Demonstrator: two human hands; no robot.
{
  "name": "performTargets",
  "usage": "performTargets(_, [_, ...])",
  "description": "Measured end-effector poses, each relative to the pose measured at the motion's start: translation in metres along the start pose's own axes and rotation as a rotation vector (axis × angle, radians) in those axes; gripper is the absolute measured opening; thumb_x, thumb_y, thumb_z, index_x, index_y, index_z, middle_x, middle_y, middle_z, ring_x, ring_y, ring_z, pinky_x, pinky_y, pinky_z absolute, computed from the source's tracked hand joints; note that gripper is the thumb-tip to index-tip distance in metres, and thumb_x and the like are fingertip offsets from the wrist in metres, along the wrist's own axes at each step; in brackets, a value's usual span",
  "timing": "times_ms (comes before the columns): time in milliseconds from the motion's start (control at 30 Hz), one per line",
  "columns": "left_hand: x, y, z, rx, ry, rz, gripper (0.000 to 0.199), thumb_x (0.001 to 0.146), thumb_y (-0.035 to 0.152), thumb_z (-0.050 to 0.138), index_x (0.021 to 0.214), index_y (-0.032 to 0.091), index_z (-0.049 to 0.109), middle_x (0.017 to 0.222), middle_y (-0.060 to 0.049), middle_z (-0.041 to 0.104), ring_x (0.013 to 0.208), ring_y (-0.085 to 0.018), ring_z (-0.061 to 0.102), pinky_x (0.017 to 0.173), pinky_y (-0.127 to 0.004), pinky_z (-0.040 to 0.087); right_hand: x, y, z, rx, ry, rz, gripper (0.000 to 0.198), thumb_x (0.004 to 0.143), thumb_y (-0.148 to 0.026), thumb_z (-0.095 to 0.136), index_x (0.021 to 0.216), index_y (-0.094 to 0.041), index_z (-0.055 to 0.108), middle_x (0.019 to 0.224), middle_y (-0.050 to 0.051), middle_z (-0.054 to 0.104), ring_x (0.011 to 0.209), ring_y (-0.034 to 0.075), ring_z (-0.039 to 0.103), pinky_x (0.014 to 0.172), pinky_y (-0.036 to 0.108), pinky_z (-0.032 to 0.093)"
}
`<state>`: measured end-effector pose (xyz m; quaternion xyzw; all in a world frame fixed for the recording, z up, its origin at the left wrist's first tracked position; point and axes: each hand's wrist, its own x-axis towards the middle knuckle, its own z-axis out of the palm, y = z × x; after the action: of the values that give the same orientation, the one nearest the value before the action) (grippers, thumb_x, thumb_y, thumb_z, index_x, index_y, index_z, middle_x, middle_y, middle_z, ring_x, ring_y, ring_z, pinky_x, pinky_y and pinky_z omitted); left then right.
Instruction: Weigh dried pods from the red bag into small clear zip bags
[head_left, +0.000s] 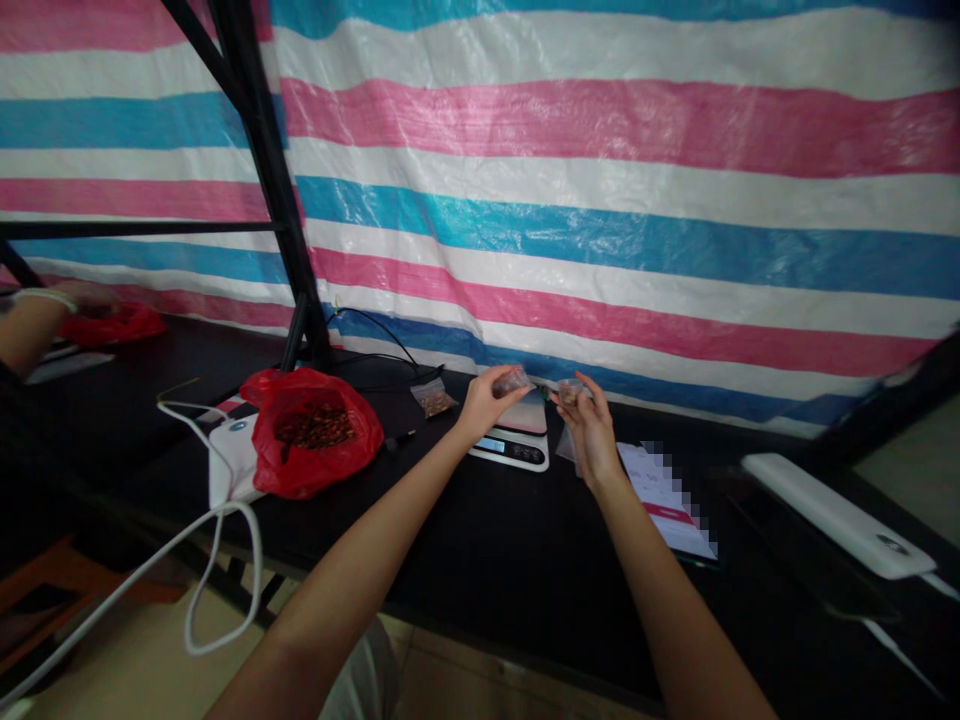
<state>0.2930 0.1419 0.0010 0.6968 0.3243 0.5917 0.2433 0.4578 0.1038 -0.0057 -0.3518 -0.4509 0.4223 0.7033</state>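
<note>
My left hand [484,402] grips a small clear plastic cup [511,381], tipped on its side above a white digital scale [514,448] with a lit display. To its right, my right hand [592,428] pinches a second small clear container [570,390] with a few brownish pieces inside; whether it is a cup or a bag is hard to make out. Below that hand a flat clear plastic bag [566,446] lies on the table. Left of the scale rests a small zip bag [434,400] of brown bean-like pieces. An open red plastic bag [315,432] holds many more.
A phone [666,500] with a lit screen lies on the black table [480,560]. Further right are a white oblong device [836,515] and a dark phone [795,550] with cables. A white cable [255,560] loops at left. Another person's hand [90,297] is at a red bag [124,323].
</note>
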Motion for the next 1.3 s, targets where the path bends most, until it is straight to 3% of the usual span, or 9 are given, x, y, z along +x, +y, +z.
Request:
performTargets(167, [-0.001, 0.002, -0.001, 0.035, -0.005, 0.008, 0.034, 0.072, 0.032, 0.065, 0.102, 0.016, 0.062, 0.100, -0.008, 0.066, 0.091, -0.019, 0.061, 0.085, -0.033, 0.046, 0.004, 0.007, -0.004, -0.143, 0.113, -0.026, 0.045, 0.069, -0.049, 0.060, 0.105, -0.024, 0.050, 0.093, 0.004, 0.063, 0.082, 0.020, 0.063, 0.072, 0.032, 0.044])
performTargets(333, [-0.002, 0.005, -0.002, 0.019, 0.020, -0.004, 0.036, 0.073, 0.034, 0.064, 0.104, 0.017, 0.061, 0.098, -0.007, 0.066, 0.090, -0.018, 0.060, 0.085, -0.032, 0.045, 0.011, 0.016, -0.015, -0.412, 0.205, -0.155, 0.033, 0.066, -0.046, 0.060, 0.085, -0.019, 0.053, 0.087, 0.005, 0.062, 0.084, 0.020, 0.059, 0.079, 0.035, 0.042])
performTargets(500, [0.003, 0.005, -0.006, -0.153, 0.379, -0.092, 0.041, 0.080, 0.040, 0.053, 0.116, 0.021, 0.051, 0.110, -0.006, 0.060, 0.099, -0.017, 0.057, 0.089, -0.030, 0.042, 0.010, 0.014, -0.024, -0.848, 0.163, -0.212, 0.029, 0.072, -0.046, 0.054, 0.085, -0.020, 0.055, 0.089, 0.007, 0.063, 0.085, 0.022, 0.056, 0.079, 0.036, 0.039])
performTargets(567, [0.007, 0.003, -0.009, -0.288, 0.503, -0.194, 0.042, 0.081, 0.044, 0.049, 0.116, 0.020, 0.050, 0.106, -0.006, 0.061, 0.094, -0.016, 0.058, 0.082, -0.027, 0.045, 0.007, 0.010, -0.024, -1.012, 0.145, -0.239, 0.031, 0.074, -0.047, 0.051, 0.088, -0.020, 0.056, 0.092, 0.008, 0.063, 0.087, 0.024, 0.055, 0.078, 0.036, 0.038])
performTargets(667, [0.012, -0.001, -0.012, -0.457, 0.577, -0.397, 0.044, 0.080, 0.051, 0.046, 0.107, 0.017, 0.052, 0.088, -0.005, 0.062, 0.078, -0.014, 0.061, 0.067, -0.023, 0.047, 0.003, 0.005, -0.021, -1.213, 0.125, -0.266, 0.031, 0.077, -0.046, 0.047, 0.090, -0.020, 0.056, 0.092, 0.008, 0.062, 0.089, 0.025, 0.053, 0.075, 0.035, 0.036])
performTargets(800, [0.013, -0.008, -0.013, -0.530, 0.577, -0.490, 0.040, 0.079, 0.051, 0.047, 0.099, 0.016, 0.054, 0.077, -0.002, 0.059, 0.068, -0.011, 0.059, 0.061, -0.021, 0.045, -0.002, 0.001, -0.016, -1.375, 0.106, -0.249, 0.027, 0.080, -0.044, 0.043, 0.088, -0.021, 0.056, 0.091, 0.007, 0.061, 0.091, 0.026, 0.052, 0.073, 0.035, 0.032])
performTargets(1000, [0.016, -0.010, -0.017, -0.473, 0.565, -0.434, 0.037, 0.079, 0.045, 0.051, 0.104, 0.018, 0.053, 0.081, -0.002, 0.061, 0.071, -0.011, 0.058, 0.062, -0.020, 0.045, -0.004, 0.000, -0.016, -1.458, 0.127, -0.219, 0.024, 0.081, -0.041, 0.044, 0.089, -0.022, 0.055, 0.092, 0.006, 0.060, 0.094, 0.026, 0.051, 0.074, 0.035, 0.030])
performTargets(1300, [0.011, -0.015, -0.008, -0.276, 0.418, -0.271, 0.032, 0.080, 0.038, 0.054, 0.106, 0.020, 0.053, 0.089, -0.002, 0.062, 0.078, -0.013, 0.059, 0.068, -0.023, 0.047, -0.002, 0.001, -0.018, -1.432, 0.129, -0.179, 0.024, 0.080, -0.041, 0.043, 0.087, -0.020, 0.053, 0.090, 0.007, 0.060, 0.090, 0.025, 0.052, 0.073, 0.035, 0.030])
